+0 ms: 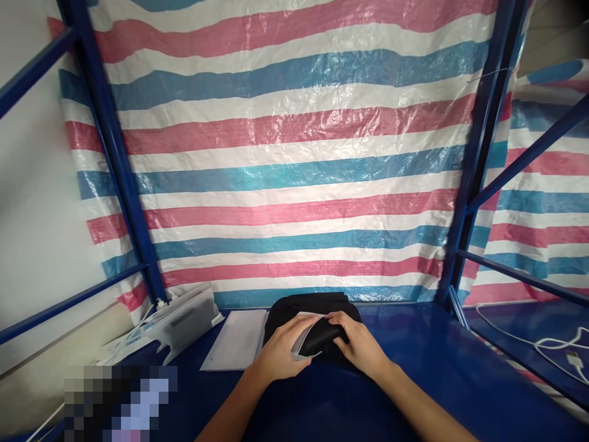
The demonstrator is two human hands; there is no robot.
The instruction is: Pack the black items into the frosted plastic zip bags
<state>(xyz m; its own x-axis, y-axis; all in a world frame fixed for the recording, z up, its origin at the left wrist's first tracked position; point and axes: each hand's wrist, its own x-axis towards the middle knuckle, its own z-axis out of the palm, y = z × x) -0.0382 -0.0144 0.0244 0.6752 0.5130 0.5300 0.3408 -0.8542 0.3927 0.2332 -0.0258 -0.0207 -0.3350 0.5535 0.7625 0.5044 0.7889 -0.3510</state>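
Observation:
My left hand (pixel 286 348) is wrapped round a small white sleeve or box (pixel 300 344), open toward the right. A dark, glossy object (pixel 319 339) sits partly inside it; what it is I cannot make out. The fingers of my right hand (pixel 356 344) bend over the right end of this dark object and touch it. Behind and below both hands lies a folded black cloth or bag (pixel 317 302) on the blue surface (pixel 414 344).
White sheets or a flat white box (pixel 237 341) lie left of the hands. Farther left stands a grey-white holder (pixel 186 325) with cables. Blue metal posts (pixel 476 147) frame a striped plastic sheet (pixel 294 178). A white cable (pixel 552 344) lies at the right.

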